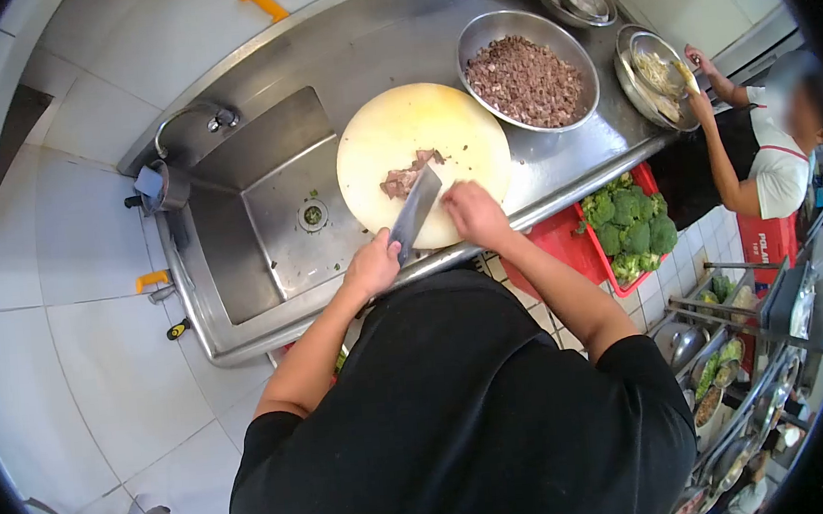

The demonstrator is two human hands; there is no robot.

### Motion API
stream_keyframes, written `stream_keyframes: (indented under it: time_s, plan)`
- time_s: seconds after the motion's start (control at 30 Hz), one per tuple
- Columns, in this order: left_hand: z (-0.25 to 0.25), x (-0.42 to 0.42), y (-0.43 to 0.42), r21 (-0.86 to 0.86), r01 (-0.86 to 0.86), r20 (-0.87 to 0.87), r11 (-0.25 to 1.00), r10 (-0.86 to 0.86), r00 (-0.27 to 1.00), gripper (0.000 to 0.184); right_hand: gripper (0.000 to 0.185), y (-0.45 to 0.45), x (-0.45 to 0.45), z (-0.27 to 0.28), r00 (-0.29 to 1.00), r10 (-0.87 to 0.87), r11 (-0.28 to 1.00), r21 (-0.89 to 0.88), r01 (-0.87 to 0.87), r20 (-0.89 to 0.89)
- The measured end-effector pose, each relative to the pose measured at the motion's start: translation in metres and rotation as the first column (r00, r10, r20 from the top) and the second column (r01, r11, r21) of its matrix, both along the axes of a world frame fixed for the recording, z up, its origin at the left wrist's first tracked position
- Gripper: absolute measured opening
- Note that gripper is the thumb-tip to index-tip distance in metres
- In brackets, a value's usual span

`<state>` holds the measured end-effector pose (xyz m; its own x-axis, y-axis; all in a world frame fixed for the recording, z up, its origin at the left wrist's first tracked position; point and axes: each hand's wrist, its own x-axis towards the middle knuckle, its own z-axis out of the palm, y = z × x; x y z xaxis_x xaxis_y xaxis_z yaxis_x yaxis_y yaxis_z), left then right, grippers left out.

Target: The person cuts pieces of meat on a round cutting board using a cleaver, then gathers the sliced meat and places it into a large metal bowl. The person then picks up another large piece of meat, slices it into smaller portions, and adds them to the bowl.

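My left hand (371, 264) is wrapped round the handle of a wide-bladed cleaver (415, 208). The blade slants over a round, pale yellow cutting board (374, 144), its tip beside a small heap of cut brownish meat (402, 181). To the right of the blade, my right hand (474, 211) is over the board with its fingers curled in; whether they hold anything is too small to make out. A few small scraps lie scattered on the board. Behind the board on the right, a large steel bowl (465, 48) holds many small pieces of chopped meat.
A steel sink (277, 210) with a faucet (189, 110) lies left of the board. Broccoli (633, 222) fills a red crate (619, 284) below the counter's edge. At right, a co-worker (761, 147) reaches towards a bowl (624, 71). Shelves with food containers stand at lower right.
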<state>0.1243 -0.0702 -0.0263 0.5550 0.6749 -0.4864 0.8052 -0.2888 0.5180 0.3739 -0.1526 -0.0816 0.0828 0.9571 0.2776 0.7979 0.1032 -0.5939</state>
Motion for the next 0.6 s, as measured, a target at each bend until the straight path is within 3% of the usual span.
stream_keyframes:
  time_s: [0.03,0.07,0.17,0.2,0.3,0.6]
  plan:
    - [0.001,-0.001,0.002,0.009,0.009,-0.019,1.000,-0.009,1.000,0.027,0.016,-0.014,-0.009,-0.004,0.991,0.117,0.992,-0.053,-0.114,0.062]
    - [-0.002,-0.002,0.005,0.033,0.044,-0.006,0.998,-0.044,0.999,0.028,0.022,-0.026,-0.019,-0.008,0.987,0.053,0.995,0.081,-0.066,0.155]
    - [0.008,0.002,0.007,0.023,0.059,-0.029,0.998,-0.058,0.998,0.027,0.025,-0.030,-0.019,-0.007,1.000,0.014,1.000,-0.017,-0.014,-0.010]
    - [0.012,0.004,0.006,0.036,0.072,-0.045,0.997,-0.070,0.997,0.026,0.021,-0.028,-0.020,-0.005,0.998,-0.060,0.997,0.058,0.058,0.022]
    - [0.028,0.014,0.003,0.081,0.116,-0.069,0.990,-0.110,0.992,0.025,0.023,-0.025,-0.020,0.000,0.995,-0.091,0.995,-0.032,0.090,-0.039]
    - [0.051,-0.003,-0.007,0.117,0.280,-0.203,0.953,-0.253,0.946,0.021,0.010,-0.023,-0.040,-0.018,0.985,-0.152,0.987,-0.041,0.155,0.077]
